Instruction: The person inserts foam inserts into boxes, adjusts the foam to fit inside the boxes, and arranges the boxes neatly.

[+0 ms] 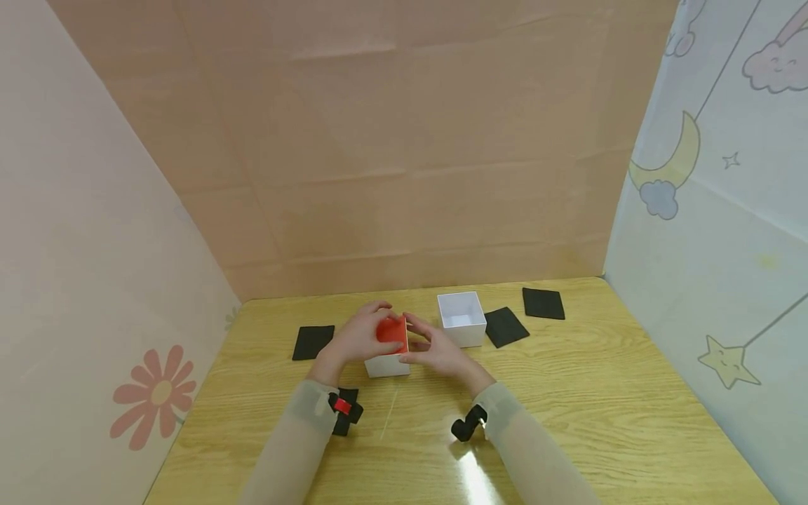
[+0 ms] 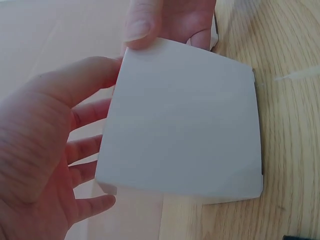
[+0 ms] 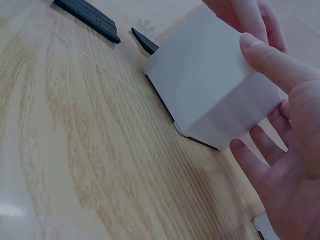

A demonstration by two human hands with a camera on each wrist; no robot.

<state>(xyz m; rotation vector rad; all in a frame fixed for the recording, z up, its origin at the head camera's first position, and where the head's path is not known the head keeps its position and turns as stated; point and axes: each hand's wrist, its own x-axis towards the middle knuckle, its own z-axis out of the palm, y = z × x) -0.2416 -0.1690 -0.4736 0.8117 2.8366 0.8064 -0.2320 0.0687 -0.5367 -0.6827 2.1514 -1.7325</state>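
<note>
Both hands are at a white box (image 1: pixel 388 366) with a square red piece (image 1: pixel 391 335) at its top, edged by a thin white line on the right. My left hand (image 1: pixel 361 335) spans the red piece, thumb toward the front and fingers toward the far edge. In the left wrist view, the tips of most left fingers are hidden behind the box's edge. With the thumb on its front corner and fingers along its side, my right hand (image 1: pixel 437 348) grips the box's right side. The right thumb (image 3: pixel 252 42) shows on that corner in the right wrist view.
A second white box (image 1: pixel 463 335), uncovered at the top, stands right of the hands. Black squares lie about: one (image 1: pixel 312 342) at the left, one (image 1: pixel 506 327) beside the second box, one (image 1: pixel 543 303) farther right. Another black piece (image 1: pixel 344 424) is partly under the left wrist.
</note>
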